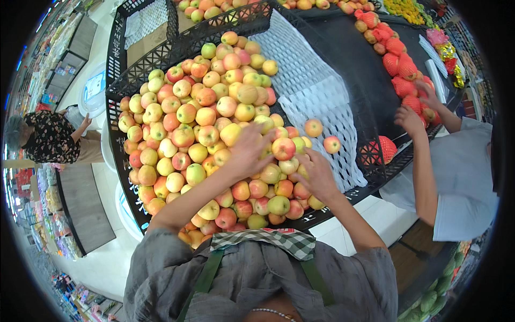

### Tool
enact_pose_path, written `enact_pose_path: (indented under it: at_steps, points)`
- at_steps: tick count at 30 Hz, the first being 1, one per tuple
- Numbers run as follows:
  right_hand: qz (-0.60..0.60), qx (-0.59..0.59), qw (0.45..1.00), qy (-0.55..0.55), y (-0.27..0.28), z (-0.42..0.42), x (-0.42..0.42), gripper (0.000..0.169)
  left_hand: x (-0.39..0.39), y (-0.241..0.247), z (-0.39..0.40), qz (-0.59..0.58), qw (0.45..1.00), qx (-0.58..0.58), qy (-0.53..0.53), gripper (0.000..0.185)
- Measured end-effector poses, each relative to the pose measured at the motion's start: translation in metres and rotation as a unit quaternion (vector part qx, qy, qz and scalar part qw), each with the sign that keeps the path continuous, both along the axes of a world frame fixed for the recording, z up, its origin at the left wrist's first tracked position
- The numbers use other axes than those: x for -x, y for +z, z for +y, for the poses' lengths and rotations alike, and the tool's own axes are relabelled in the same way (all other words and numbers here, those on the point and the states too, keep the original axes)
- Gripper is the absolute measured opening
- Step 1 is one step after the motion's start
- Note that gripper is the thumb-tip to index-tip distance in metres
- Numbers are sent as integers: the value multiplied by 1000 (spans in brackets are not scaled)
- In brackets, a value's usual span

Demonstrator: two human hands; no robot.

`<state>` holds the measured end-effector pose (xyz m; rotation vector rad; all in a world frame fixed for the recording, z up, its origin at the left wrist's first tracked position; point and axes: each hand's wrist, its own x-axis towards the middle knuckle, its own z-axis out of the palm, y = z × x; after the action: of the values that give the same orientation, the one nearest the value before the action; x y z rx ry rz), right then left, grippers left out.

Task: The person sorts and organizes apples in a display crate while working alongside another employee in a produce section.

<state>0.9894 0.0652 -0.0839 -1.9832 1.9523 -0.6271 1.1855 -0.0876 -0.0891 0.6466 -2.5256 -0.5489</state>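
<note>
A large heap of red and yellow apples (205, 116) lies in a black plastic crate (128, 177) before me. My left hand (251, 153), blurred, reaches over the middle of the heap with its fingers spread among the apples. To its right, my right hand (318, 173) touches the heap's edge, thumb and fingers apart around some fruit. Whether either hand grips an apple is hidden. A red-striped apple (283, 149) sits between the two hands. Two loose apples, one of them a reddish apple (332, 144), rest on white foam netting (318, 92) beyond my right hand.
At the right, a co-worker's hands (416, 108) are near fruits in red foam nets (404, 66). One red-netted fruit (384, 149) sits by the crate's corner. A person (52, 137) stands at the left, near white tubs (93, 90). Another crate compartment (147, 44) adjoins the heap at the back.
</note>
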Motion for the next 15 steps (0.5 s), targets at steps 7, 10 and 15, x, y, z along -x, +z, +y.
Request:
enact_pose_path:
  at_steps: [7,10,15]
  points:
    - [87,-88,992,17,-40,10,-38,80,-142,5,99,-45,997,-39,51,64]
    - [93,-46,994,43,-41,23,-34,70,-153,-2,140,-44,997,-54,16,65]
    - [73,133,987,-45,-10,27,9,51,-160,-30,183,33,999,-39,-15,58]
